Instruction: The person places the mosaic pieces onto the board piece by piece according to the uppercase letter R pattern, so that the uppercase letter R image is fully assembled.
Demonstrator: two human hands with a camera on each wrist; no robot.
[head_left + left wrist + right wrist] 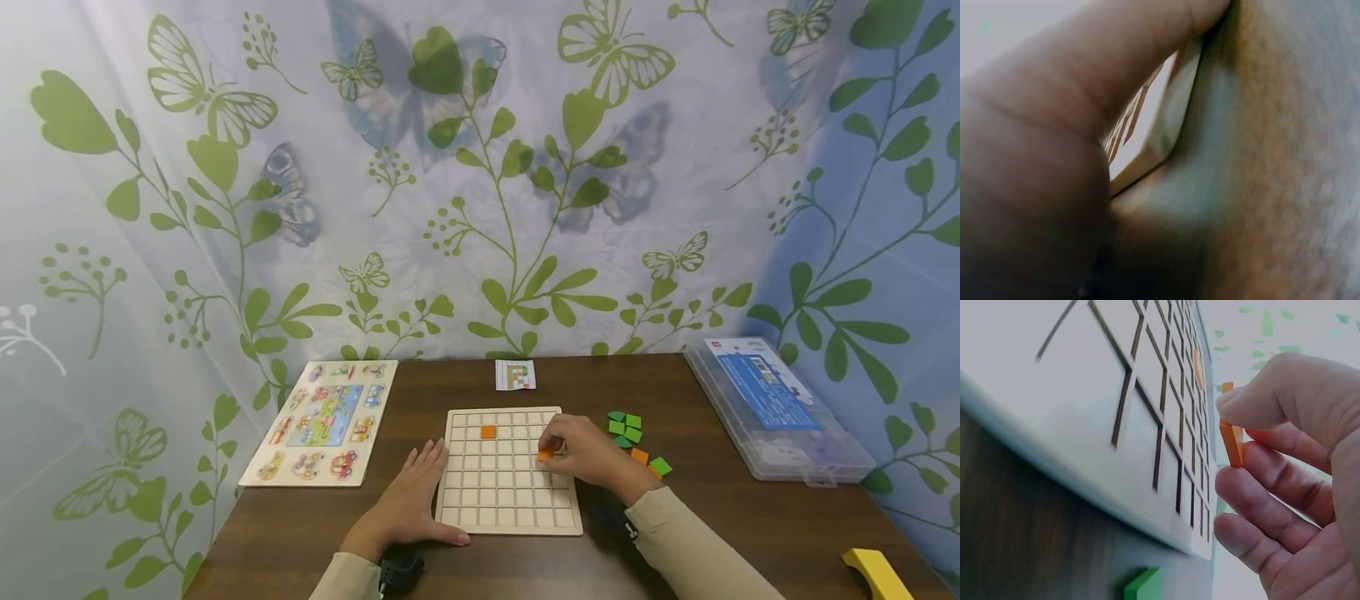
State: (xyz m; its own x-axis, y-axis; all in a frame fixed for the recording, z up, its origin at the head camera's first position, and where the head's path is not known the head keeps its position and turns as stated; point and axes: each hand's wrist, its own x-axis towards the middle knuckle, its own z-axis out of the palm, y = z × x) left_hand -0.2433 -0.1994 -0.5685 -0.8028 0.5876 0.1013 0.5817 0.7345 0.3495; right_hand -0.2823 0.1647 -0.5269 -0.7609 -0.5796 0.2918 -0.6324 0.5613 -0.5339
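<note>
A pale wooden grid board (508,527) lies on the dark table, with one orange square tile (488,432) set in a cell near its far side. Over the right part of the board, my right hand (581,450) pinches a second orange tile (1232,434) between thumb and fingers, held off the surface in the right wrist view. My left hand (408,500) lies along the board's left edge with its fingers straight and thumb at the near left corner. In the left wrist view the thumb (1085,81) hides most of the board.
Green tiles (633,435) and orange tiles (640,456) lie right of the board. A small pattern card (515,375) sits behind it. A picture puzzle (318,425) is at left. A clear plastic case (780,417) and a yellow object (877,573) are at right.
</note>
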